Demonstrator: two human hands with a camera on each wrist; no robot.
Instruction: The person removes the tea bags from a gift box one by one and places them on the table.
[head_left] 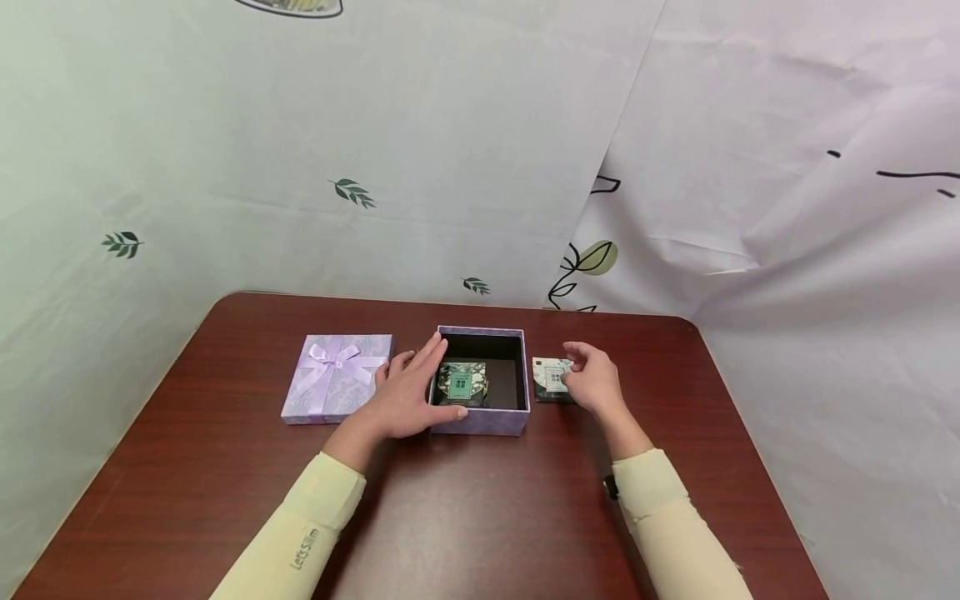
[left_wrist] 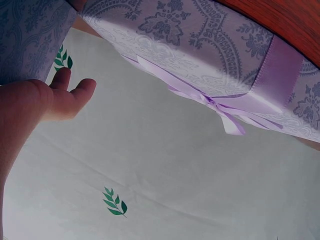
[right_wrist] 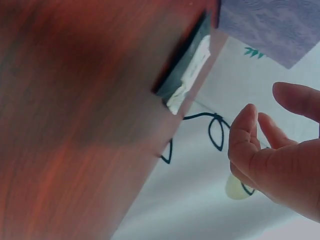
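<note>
My left hand (head_left: 405,404) (left_wrist: 45,102) rests on the left side of an uncovered lilac patterned box (head_left: 487,423) (left_wrist: 30,40) (right_wrist: 270,25), its fingers spread along the rim and the thumb at the front edge. A green and black packet (head_left: 461,383) lies inside, at the box's left. To the right of the box is a flat white and black packet (head_left: 550,379) (right_wrist: 187,75) on the table. Over that packet's right part, my right hand (head_left: 596,383) (right_wrist: 280,160) hovers with bent fingers apart from the thumb; the right wrist view shows a gap between hand and packet.
A lilac lid (head_left: 348,392) (left_wrist: 200,50) with a ribbon bow (head_left: 335,360) (left_wrist: 212,102) sits left of the box, close to my left hand. The reddish-brown table (head_left: 465,517) ends at a pale printed cloth (head_left: 450,167) behind it.
</note>
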